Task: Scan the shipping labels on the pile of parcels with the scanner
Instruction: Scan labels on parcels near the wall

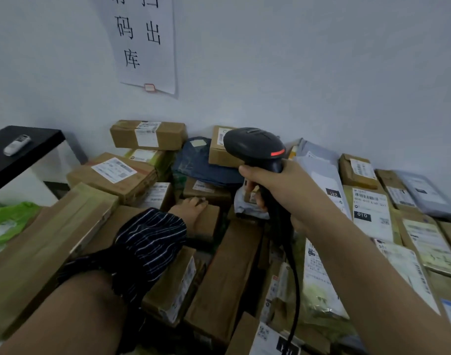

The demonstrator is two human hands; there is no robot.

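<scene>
Tabletop point(32, 139), far left: black, flat, matt, square-cornered, carrying a small white handset point(16, 144) with rounded ends.

Bag point(11, 221), green: thin crinkled plastic, just below the tabletop.

Pile of parcels point(122, 175): brown corrugated cartons, oblong, taped, mostly lying flat against a pale wall. A creased dark blue mailer point(201, 162) lies among them.

Sleeve point(147, 247): dark cloth with thin pale stripes, gathered at the wrist.

Left hand point(191, 208): lies on top of a small carton point(206, 221), fingers at its far edge. Whether they curl round it cannot be told.

Scanner point(255, 147): black matt plastic with a rounded, domed head and a red strip on its right flank. It is held above the middle of the pile. The handle stands near upright; the head tips forward, away from the camera, towards the parcels by the wall.

Right hand point(278, 190): wrapped round the scanner's handle, thumb on the near side.

Cable point(293, 278): black, hanging from the handle.

Shipping labels point(370, 213): white printed rectangles with barcodes.

Grey mailers point(424, 190): smooth plastic, far right.
</scene>
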